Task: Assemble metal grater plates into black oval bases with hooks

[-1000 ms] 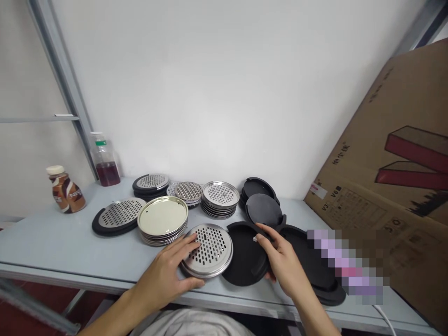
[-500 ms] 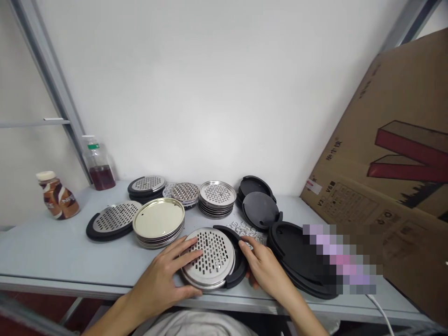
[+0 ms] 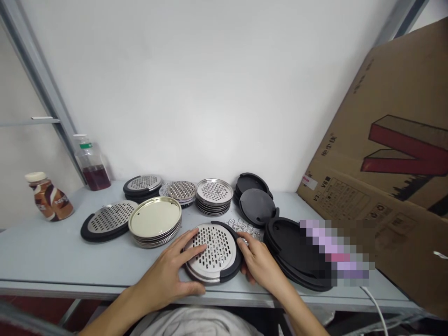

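A round perforated metal grater disc [image 3: 213, 247] lies on the table in front of me, seated in a black curved-rim holder [image 3: 233, 270] that wraps its right side. My left hand [image 3: 171, 263] is spread, its fingertips resting on the disc's left part and its thumb near the front edge. With fingers and thumb closed, my right hand [image 3: 257, 259] grips the holder's right edge. Behind that hand lie several small metal rings [image 3: 241, 227]. Black holders [image 3: 297, 252] are stacked just to the right. Left of the disc stands a stack of pale gold round plates [image 3: 156, 218].
Farther back are a stack of grater discs [image 3: 214, 191], coarser discs [image 3: 182, 190] and more black holders [image 3: 258, 205]. Assembled graters [image 3: 112, 217] sit at the left, near a brown bottle [image 3: 51, 198] and a bottle of dark liquid [image 3: 93, 168]. A large cardboard box [image 3: 385, 186] leans at right.
The holder has moved left against the disc, closing the dark gap between them. My right hand has shifted left with it. The whole view has shifted slightly.
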`<state>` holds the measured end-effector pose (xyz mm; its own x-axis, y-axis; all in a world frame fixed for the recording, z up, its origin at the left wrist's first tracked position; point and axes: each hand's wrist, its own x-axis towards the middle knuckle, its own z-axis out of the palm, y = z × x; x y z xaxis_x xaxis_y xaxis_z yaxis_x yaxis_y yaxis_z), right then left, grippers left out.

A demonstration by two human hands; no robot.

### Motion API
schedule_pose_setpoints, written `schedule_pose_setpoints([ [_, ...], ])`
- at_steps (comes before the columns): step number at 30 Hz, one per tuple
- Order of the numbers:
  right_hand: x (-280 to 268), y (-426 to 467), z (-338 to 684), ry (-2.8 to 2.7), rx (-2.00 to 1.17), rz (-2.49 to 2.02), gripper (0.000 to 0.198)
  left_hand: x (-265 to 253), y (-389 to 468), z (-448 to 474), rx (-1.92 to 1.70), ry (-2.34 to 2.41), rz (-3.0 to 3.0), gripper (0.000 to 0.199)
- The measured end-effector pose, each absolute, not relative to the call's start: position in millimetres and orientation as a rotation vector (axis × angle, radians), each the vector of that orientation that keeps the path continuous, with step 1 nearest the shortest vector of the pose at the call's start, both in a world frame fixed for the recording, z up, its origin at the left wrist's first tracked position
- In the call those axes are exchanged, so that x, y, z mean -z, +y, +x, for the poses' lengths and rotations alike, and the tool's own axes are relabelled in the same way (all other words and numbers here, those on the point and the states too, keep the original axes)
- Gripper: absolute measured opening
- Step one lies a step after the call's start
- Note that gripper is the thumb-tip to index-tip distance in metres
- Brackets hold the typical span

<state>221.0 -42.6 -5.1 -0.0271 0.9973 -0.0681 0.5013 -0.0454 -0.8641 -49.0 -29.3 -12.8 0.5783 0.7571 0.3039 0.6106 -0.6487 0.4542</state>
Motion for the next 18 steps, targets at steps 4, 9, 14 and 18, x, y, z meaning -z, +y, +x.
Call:
schedule_pose_setpoints([
  [4, 12, -39, 224, -1.575, -0.993, -1.602, 0.051, 9, -33, -54, -0.672, 1.180, 2.448, 0.073],
  [9, 15, -37, 227, -1.549, -1.017, -1.539, 0.050, 10, -32, -61, -0.720, 1.202, 2.387, 0.072],
  [14, 4, -42, 238, -1.580, -1.288, -1.430, 0.080, 9, -27, -63, -0.803, 1.190, 2.297, 0.075],
  [18, -1, -44, 244, -1.598, -1.417, -1.347, 0.106, 8, -26, -62, -0.804, 1.174, 2.260, 0.082],
])
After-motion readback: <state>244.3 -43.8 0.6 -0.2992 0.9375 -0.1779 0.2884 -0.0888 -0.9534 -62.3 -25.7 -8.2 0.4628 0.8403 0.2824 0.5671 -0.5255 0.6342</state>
